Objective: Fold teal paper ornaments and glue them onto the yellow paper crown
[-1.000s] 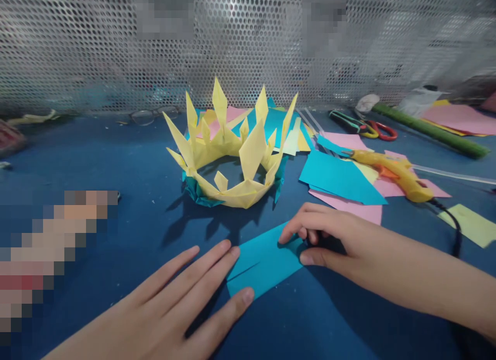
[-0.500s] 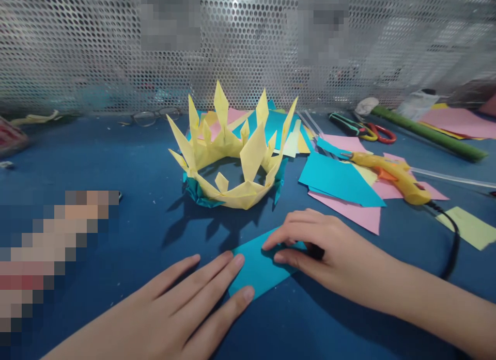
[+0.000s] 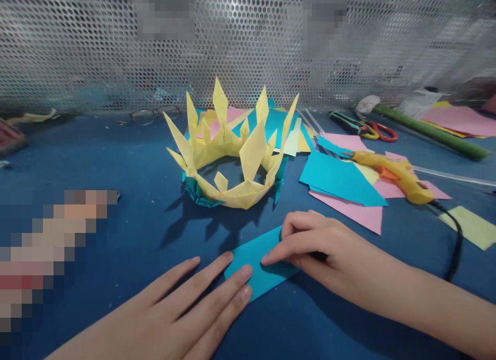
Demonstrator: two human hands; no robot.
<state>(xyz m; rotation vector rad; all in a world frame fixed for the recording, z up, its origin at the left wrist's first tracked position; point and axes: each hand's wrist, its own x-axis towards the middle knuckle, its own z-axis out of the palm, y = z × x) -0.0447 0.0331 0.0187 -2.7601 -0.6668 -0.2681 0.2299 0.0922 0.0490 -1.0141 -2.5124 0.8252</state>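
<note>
A folded strip of blue paper (image 3: 244, 259) lies flat on the table in front of me. My left hand (image 3: 182, 303) is open, its fingers stretched out, some fingertips resting on the paper's left end. Over the right part of the strip, my right hand (image 3: 313, 246) is closed, with one fingertip pressed down on the paper and the other fingers curled. I see nothing held between those fingers, and they cover the strip's right end. Just beyond stands a pointed yellow paper crown (image 3: 248, 194) with blue folded pieces (image 3: 197, 192) along its lower rim.
Right of the crown, a yellow glue gun (image 3: 391, 171) lies on blue sheets (image 3: 337, 176) and pink sheets (image 3: 356, 213). Scissors (image 3: 382, 131), a cutter (image 3: 344, 122) and a green stick (image 3: 434, 131) are farther back. Perforated metal mesh (image 3: 240, 50) closes the back. Another person's blurred arm (image 3: 58, 236) reaches in at left.
My right hand's fingers have shifted on the paper and drawn closer together, with the thumb now tucked behind. My left fingers have moved slightly; the strip stays nearly in place.
</note>
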